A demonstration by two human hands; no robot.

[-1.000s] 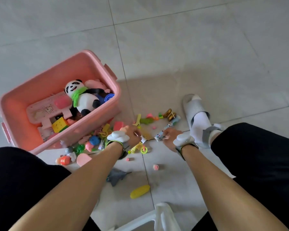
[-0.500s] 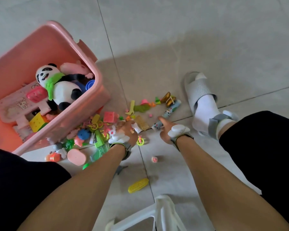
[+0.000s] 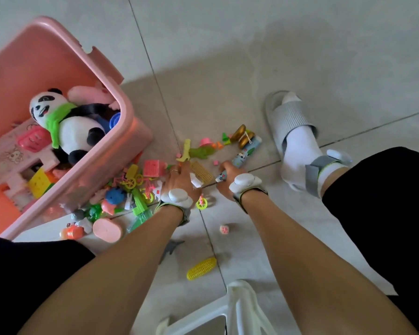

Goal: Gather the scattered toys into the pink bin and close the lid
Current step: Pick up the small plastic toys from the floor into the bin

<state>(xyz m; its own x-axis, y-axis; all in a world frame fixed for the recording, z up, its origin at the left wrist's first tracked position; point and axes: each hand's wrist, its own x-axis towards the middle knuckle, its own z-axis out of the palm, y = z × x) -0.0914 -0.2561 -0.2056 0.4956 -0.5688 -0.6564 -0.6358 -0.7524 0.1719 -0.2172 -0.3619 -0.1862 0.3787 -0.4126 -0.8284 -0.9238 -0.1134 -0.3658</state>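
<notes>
Toys (image 3: 140,187) lie scattered on the floor against the pink bin's (image 3: 131,131) near wall. We see our right hand (image 3: 225,176) gripping a blue printed tube (image 3: 246,154); whether our left hand (image 3: 178,176), low among the pieces, grips anything, we cannot tell.

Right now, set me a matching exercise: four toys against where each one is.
Toys:
1. panda
2. corn
3. blue tube
4. pink die

Places:
A. floor, between the forearms
B. in the pink bin
C. gripped by the right hand
D. floor, nearest the white stool

Pairs: 1-B, 2-D, 3-C, 4-A
</notes>
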